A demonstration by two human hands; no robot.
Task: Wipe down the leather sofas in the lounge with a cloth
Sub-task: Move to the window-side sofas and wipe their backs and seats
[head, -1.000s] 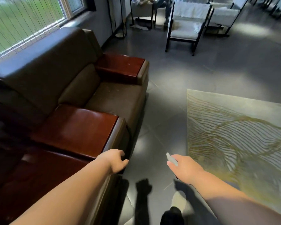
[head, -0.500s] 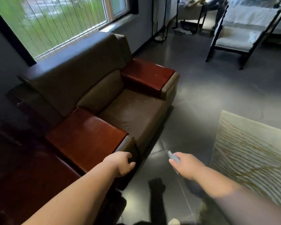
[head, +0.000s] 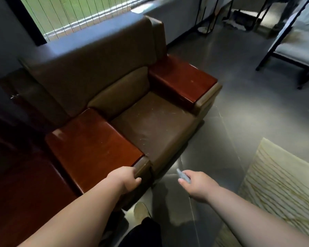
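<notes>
We see no brand, label or writing anywhere. Our left hand [head: 126, 180] curls its fingers round the front end of the near armrest [head: 93, 148] of the brown leather sofa [head: 150, 125]. Our right hand [head: 197, 186] hangs over the floor [head: 239, 111], fingers pinching a small grey cloth [head: 183, 176], near a pale rug [head: 282, 184].

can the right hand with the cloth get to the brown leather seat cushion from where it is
Probably yes. The right hand, gripping the small grey cloth, hangs over bare floor just off the front of the brown leather seat cushion, and nothing stands between them.
</notes>
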